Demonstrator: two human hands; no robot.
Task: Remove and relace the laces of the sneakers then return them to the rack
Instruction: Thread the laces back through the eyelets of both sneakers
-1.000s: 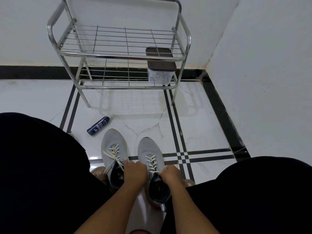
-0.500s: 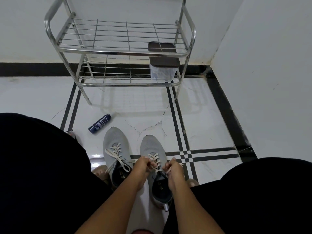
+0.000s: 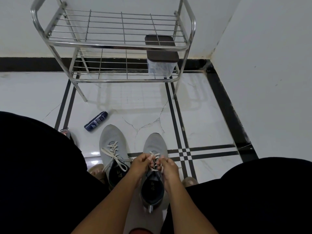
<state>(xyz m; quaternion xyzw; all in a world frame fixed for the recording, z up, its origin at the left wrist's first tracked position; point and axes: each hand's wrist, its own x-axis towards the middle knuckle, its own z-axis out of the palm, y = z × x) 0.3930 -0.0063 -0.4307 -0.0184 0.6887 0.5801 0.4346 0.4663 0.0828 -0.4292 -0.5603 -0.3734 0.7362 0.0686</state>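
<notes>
Two grey sneakers stand side by side on the white floor between my knees, toes pointing at the rack. The left sneaker [image 3: 113, 142] has white laces lying loose across its tongue. Over the right sneaker [image 3: 154, 144] both hands work its white lace [image 3: 156, 163]. My left hand [image 3: 142, 163] pinches the lace from the left with curled fingers. My right hand [image 3: 168, 166] pinches it from the right. A metal two-shelf rack [image 3: 108, 46] stands against the far wall.
A clear container with a dark lid [image 3: 161, 54] sits on the rack's lower shelf at the right. A dark blue tube [image 3: 95, 121] lies on the floor left of the sneakers. White walls close the right side and back. My black-clad knees fill both lower corners.
Both hands moved forward from the right sneaker's collar to its laces and now pinch them close together. The view tilted slightly, bringing the rack nearer.
</notes>
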